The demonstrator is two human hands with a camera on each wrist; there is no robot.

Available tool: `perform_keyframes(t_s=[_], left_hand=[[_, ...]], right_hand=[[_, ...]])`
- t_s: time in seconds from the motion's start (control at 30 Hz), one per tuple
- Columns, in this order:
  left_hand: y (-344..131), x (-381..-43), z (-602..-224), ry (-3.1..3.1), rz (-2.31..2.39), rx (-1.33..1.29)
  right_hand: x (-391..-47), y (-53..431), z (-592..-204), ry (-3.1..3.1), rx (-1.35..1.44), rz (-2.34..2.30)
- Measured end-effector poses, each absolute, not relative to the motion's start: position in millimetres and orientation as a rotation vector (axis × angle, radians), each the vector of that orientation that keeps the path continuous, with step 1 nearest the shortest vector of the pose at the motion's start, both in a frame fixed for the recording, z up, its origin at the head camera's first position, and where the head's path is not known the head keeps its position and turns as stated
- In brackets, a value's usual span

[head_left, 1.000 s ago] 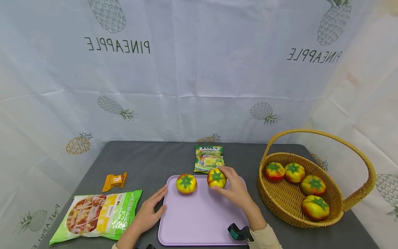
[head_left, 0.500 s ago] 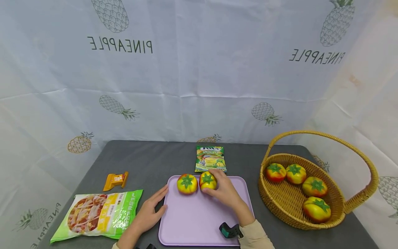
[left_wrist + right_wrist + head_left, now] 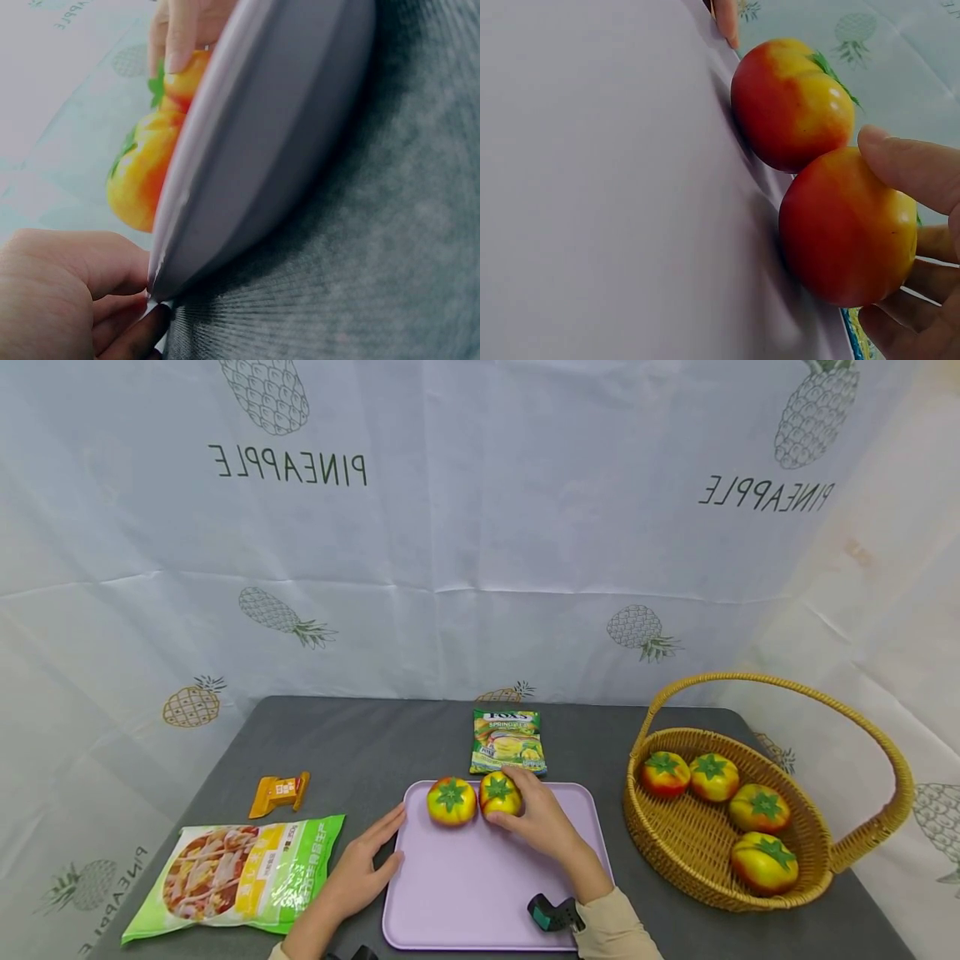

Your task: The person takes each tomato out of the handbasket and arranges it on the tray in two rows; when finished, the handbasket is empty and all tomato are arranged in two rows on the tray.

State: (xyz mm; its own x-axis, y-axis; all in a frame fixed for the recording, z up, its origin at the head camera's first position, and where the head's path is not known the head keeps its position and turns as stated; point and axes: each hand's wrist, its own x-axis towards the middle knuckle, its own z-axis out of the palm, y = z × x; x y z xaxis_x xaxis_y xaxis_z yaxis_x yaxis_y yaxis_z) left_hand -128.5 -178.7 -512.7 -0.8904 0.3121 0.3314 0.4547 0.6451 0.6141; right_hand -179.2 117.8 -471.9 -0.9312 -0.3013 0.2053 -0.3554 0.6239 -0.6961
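My right hand [image 3: 538,818] holds a yellow-red tomato [image 3: 497,793] with a green leafy top, thumb on the near side and fingers round the far side. The tomato rests at the back of a lilac tray [image 3: 487,893]. A second tomato [image 3: 452,802] sits just left of it; in the right wrist view the held tomato [image 3: 840,236] touches this other tomato [image 3: 787,105]. At the tray's left edge lies my left hand [image 3: 362,872], its fairly straight fingers and thumb touching the rim. The left wrist view shows its fingertips against the tray rim [image 3: 199,142].
A wicker basket [image 3: 693,868] with a tall handle stands at the right, holding several similar tomatoes. Behind the tray lies a green Fox's candy bag [image 3: 507,742]. Left of the tray are a green-white food bag [image 3: 232,877] and a small orange packet [image 3: 279,794]. A grey cloth covers the table.
My right hand has slid the tomato leftward, up against the other tomato, then stayed there for the last half second. My left hand has stayed at the tray's edge.
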Motion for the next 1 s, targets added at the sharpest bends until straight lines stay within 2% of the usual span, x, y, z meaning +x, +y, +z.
perform_keyframes(t_s=[0.57,1.0], left_hand=[[-179,-130,-513,-2.701,-1.111,-0.607],[-179,-129,-512,-2.699,-1.107,-0.608]], right_hand=[[-175,124,-462,-2.839,0.518,1.168],[-153,165,-434,-2.765,0.440,1.052]])
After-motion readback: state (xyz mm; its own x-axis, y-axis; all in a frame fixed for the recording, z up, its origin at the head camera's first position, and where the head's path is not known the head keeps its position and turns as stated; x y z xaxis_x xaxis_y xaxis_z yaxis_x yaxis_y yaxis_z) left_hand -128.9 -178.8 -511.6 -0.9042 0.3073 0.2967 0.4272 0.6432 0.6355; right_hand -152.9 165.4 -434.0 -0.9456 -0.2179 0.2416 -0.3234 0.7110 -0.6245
